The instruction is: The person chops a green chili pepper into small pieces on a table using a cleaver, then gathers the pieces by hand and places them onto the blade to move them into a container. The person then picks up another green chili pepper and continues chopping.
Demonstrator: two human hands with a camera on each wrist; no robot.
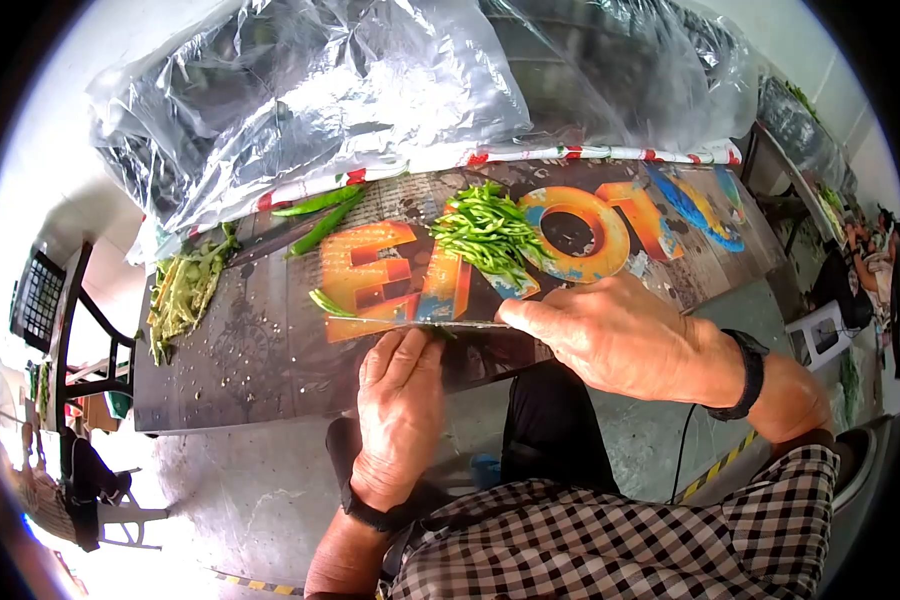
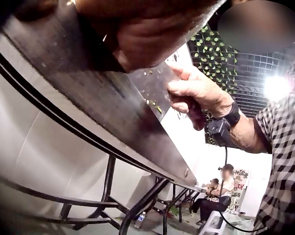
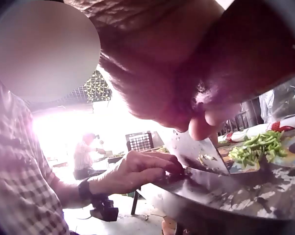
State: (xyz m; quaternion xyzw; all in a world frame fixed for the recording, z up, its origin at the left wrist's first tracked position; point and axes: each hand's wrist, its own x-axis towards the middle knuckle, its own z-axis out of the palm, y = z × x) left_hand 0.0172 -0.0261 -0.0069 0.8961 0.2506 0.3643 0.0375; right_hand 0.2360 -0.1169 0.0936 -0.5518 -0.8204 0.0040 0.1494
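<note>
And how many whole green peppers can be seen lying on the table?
2. One pepper lies left of the sliced pile, near the table's far side; the other pepper slants just below it in the head view. The left hand may hide more.

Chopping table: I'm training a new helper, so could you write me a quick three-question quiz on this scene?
1. What does the right hand hold?
A) a peeler
B) a knife
C) a spoon

2. True or false: the green slices lie in a bowl.

3. In the head view, which pile lies farther left, the slices or the pale scraps?

Key:
1. B
2. False; they lie on the table.
3. The scraps.
</note>
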